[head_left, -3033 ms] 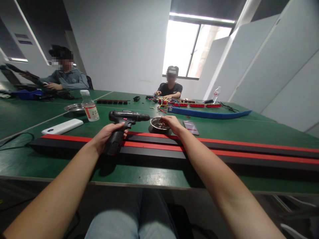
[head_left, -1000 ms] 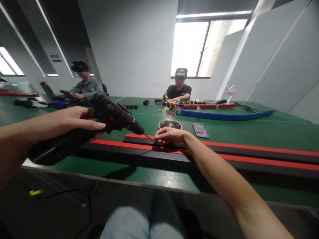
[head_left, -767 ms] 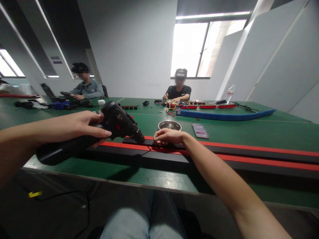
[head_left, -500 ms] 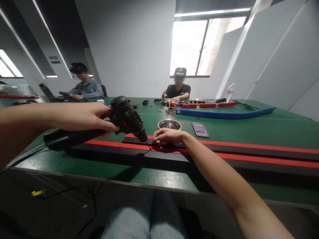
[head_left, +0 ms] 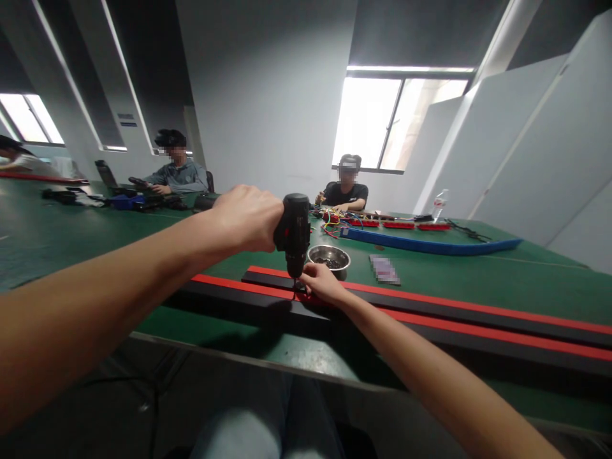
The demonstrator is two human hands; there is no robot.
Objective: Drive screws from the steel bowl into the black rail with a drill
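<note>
Half a sec ago the black cordless screwdriver (head_left: 292, 233) leaned sideways; now it stands upright, bit down on the long black-and-red strip (head_left: 430, 310) on the green desk (head_left: 478, 274). Left hand (head_left: 246, 217) keeps a closed grip round its handle. Right hand (head_left: 321, 284): grip pinched shut right at the bit tip, round steel bowl (head_left: 329, 258) just beyond it. Print on the driver's too small to read.

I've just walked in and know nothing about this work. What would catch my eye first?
First the left hand, fingers closed round a black power screwdriver stood tip-down on the long black-and-red strip that runs across the green table. The right hand rests on the strip right beside the tip, with a metal bowl just behind it.
</note>
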